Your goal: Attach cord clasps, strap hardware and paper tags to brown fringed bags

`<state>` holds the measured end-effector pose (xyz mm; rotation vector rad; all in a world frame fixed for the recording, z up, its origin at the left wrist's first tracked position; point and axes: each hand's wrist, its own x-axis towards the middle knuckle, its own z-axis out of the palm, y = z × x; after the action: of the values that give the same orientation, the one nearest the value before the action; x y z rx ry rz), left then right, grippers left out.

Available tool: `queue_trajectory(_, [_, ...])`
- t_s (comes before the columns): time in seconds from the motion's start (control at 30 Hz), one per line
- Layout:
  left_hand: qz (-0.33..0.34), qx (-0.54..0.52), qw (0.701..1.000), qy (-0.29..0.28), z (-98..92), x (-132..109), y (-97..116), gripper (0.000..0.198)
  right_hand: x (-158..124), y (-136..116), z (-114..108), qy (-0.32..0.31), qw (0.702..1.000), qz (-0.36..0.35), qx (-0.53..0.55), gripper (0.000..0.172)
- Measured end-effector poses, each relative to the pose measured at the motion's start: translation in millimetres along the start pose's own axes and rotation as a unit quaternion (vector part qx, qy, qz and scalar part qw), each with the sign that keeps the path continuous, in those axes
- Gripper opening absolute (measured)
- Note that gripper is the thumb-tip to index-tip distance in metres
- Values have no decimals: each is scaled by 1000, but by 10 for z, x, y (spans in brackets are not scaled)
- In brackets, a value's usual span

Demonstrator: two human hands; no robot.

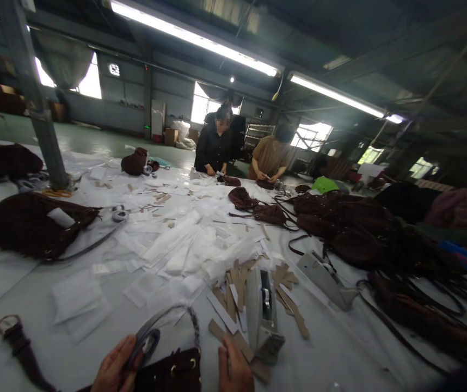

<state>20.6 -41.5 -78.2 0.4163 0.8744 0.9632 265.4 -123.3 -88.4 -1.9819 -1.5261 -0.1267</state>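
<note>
A: Quick, what's the L hand point(115, 363) got?
B: Pinching a coiled strap point(148, 346), thumb on one side, fingers round the other. It's above the brown bag point(168, 373), bottom ctr, nr the table edge; bag's partly cut off by the frame.
A: And the R hand point(234, 366)?
B: Just beside the bag's R side, next to the cardboard strips point(239, 288). Fingers upright; can't tell if they're pressed tog. or gripping anything.
A: Any labels?
B: White tag point(61, 218) on the shaggy bag point(33, 226) at far L, too blurry to read. Wall sign point(114, 69) in the bkgd, same prob.
A: Materials?
B: Bag in front's dk brown, soft-looking nap, w/ round gold-tone eyelets point(193, 362). Strap's smooth, coiled flat, w/ a loop arching over the bag. Buckle strap point(17, 343) lies to the L, metal frame on its end. Strips are flat, stiff, tan, approx. fanned round a grey boxy tape dispenser point(263, 316). Thin white sheets point(184, 245) lie crumpled mid-table; more brown bags point(348, 218) piled R.
</note>
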Motion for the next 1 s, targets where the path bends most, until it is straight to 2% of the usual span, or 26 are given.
queue_trajectory(0.1, [-9,10,1000,-18,-1,10,25,51,291,177,-125,-98,992,26,-73,27])
queue_trajectory(0.2, [-20,24,999,-22,-14,29,44,54,456,110,-209,-177,980,64,-70,24])
queue_trajectory(0.4, [-12,29,999,-24,-72,119,-29,55,657,-10,-436,-219,975,30,-36,13])
queue_trajectory(0.53, [-2,47,998,-37,-75,163,-42,54,854,-9,-423,-206,975,7,-80,30])
queue_trajectory(0.7, [17,58,997,-46,14,116,34,55,977,-107,-153,-191,970,-19,-150,22])
queue_trajectory(0.8, [18,53,997,-48,71,64,103,57,973,-166,-28,-185,962,-38,-195,33])
queue_trajectory(0.87, [23,48,998,-43,91,53,139,57,976,-182,0,-176,958,-59,-216,39])
queue_trajectory(1.0, [28,42,998,-35,85,109,176,57,1025,-158,-25,-158,956,-83,-231,41])
